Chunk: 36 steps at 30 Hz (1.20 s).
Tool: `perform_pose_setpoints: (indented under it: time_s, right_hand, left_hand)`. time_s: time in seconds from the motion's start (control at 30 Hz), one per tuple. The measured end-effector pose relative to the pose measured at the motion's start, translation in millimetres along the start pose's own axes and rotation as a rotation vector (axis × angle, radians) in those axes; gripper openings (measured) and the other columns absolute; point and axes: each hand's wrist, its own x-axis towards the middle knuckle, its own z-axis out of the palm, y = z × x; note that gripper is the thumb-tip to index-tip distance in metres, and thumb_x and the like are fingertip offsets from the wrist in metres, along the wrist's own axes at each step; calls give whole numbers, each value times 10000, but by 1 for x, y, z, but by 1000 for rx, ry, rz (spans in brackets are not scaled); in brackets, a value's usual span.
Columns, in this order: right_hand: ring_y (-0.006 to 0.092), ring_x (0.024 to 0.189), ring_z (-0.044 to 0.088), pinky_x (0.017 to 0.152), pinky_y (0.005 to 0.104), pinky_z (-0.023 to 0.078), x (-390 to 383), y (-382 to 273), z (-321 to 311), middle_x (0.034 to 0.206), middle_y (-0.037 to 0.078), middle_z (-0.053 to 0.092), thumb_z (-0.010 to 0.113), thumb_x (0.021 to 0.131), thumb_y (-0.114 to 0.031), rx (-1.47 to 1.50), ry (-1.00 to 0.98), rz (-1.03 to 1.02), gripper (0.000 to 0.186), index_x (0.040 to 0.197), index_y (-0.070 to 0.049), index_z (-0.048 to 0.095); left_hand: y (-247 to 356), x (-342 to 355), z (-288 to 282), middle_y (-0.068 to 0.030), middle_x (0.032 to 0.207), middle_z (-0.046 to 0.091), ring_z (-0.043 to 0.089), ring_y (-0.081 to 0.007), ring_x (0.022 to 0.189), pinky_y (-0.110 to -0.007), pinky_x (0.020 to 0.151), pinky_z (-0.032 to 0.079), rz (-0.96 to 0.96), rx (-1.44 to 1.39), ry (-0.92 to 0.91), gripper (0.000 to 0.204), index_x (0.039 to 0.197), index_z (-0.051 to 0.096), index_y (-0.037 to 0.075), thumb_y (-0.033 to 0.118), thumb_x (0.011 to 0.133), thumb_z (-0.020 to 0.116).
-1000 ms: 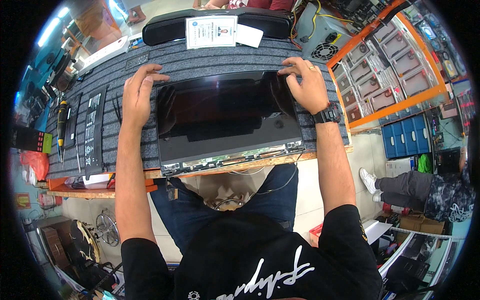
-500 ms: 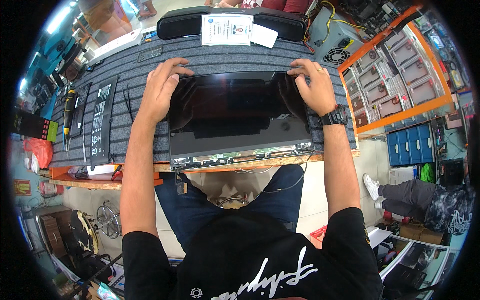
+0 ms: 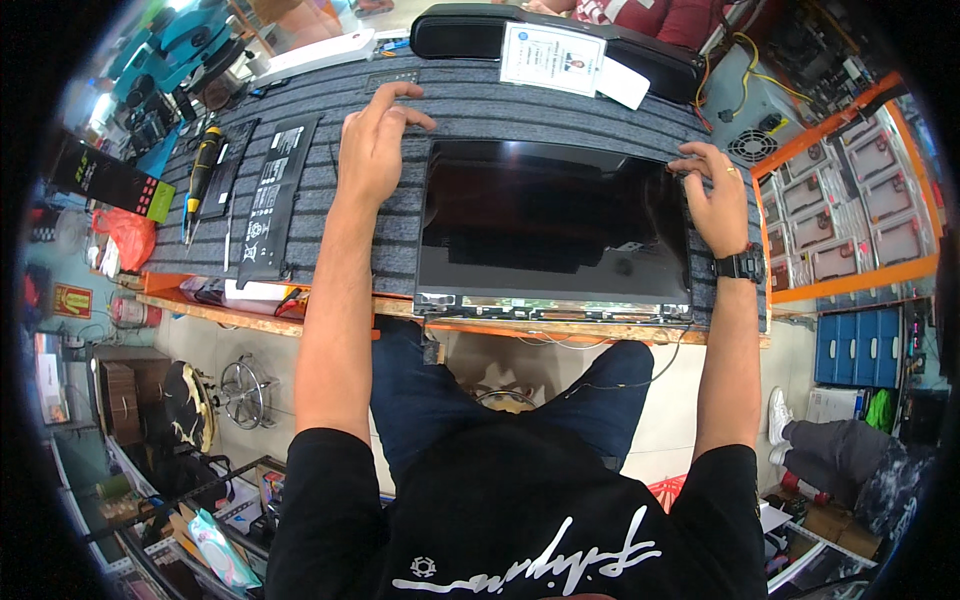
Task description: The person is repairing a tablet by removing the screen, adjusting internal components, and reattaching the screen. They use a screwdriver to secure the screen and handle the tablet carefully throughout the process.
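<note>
A black laptop screen panel [image 3: 555, 215] lies flat before me, with green circuit board strips [image 3: 550, 306] bared along its near edge. My left hand [image 3: 375, 150] is raised off the far left corner, fingers apart and holding nothing. At the far right corner is my right hand [image 3: 718, 205], its fingers bent but apart; whether the fingertips touch the panel I cannot tell. A dark watch [image 3: 741, 264] is on my right wrist. From the panel's near right side a thin black cable [image 3: 668, 362] hangs over the table edge.
Left on the ribbed grey mat [image 3: 340, 245] lie a black laptop battery [image 3: 270, 205] and a yellow-black screwdriver [image 3: 203, 170]. A black speaker bar [image 3: 455, 38] with a card [image 3: 552, 60] stands behind. At right are a power supply [image 3: 745, 115] and an orange-framed display case [image 3: 850, 205].
My left hand has come away from the panel's far left corner, outward to the left. My right hand stays by the far right corner. The whole view has shifted, so things appear farther right.
</note>
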Motion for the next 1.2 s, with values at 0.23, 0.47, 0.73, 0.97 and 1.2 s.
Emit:
perform_pose_setpoints:
  time_s: [0.23,0.47,0.73,0.97,1.2]
  right_hand:
    - [287,989,695,894,387,514,-2,-2,2,1027,124,749,555,881,4,108,71,67,266,1128,-38,646]
    - [266,980,719,870,343,542,-6,0,3,1022,158,727,549,913,25,148,93,110,239,1124,-7,658]
    - [262,973,718,863,345,541,-7,-4,2,1021,154,729,544,924,21,146,95,122,238,1134,-13,651]
    - [246,971,711,869,331,535,-7,-5,2,1015,144,725,546,921,25,167,82,141,246,1141,-14,649]
    - [244,978,709,879,326,531,-7,-5,2,1020,143,725,547,909,32,152,91,143,261,1144,-16,649]
  left_hand:
    - [-26,-6,6,-30,933,680,617,-133,890,-291,852,498,-329,-47,-123,367,1249,613,19,51,883,601]
    - [-26,-11,-1,-24,1064,588,522,-116,931,-273,895,452,-394,-230,-278,496,1310,590,31,70,835,728]
    - [-27,-11,-5,-8,1092,589,512,-125,948,-283,897,425,-357,-164,-317,533,1324,596,63,99,816,755]
    - [-34,-11,-5,-11,1099,584,502,-125,946,-281,908,414,-349,-209,-337,548,1330,590,67,91,804,742]
    - [-33,-11,-4,-9,1103,586,495,-128,953,-289,923,407,-332,-163,-336,562,1338,582,75,93,797,736]
